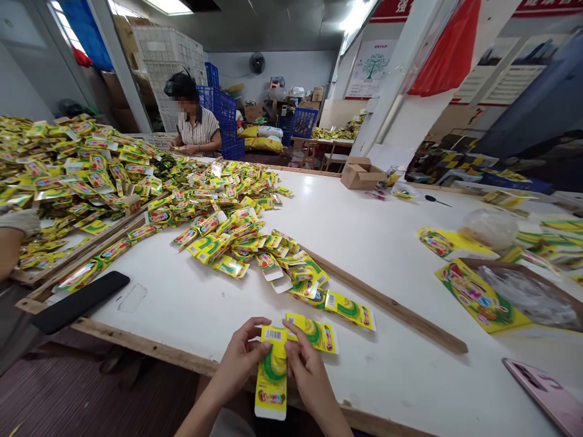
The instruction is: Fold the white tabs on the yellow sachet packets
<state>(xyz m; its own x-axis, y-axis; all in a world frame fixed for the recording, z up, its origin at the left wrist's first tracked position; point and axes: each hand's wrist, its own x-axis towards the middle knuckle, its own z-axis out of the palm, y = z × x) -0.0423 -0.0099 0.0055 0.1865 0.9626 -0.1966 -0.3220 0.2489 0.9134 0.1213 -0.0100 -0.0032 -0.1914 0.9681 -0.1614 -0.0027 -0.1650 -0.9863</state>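
Near the table's front edge, a small yellow cardboard box (272, 373) with a barcode at its top and a green fruit print is held between both hands. My left hand (243, 352) pinches its left side, thumb on the printed face. My right hand (304, 358) grips the upper right side, thumb and index finger against it. Just behind my right hand lies another yellow box (321, 335). One more yellow box (350, 308) rests farther back, at the end of a loose row leading to the pile (241, 240). Whether the held box's ends are folded is hard to see.
A wooden strip (392, 303) runs across the white table (328, 218). A black tray-like object (82, 300) lies at left, a pink phone (542, 388) at right. An open display carton (483, 297) holds plastic bags. Across the table sits a co-worker (198, 127); another person's arm (11, 240) shows far left.
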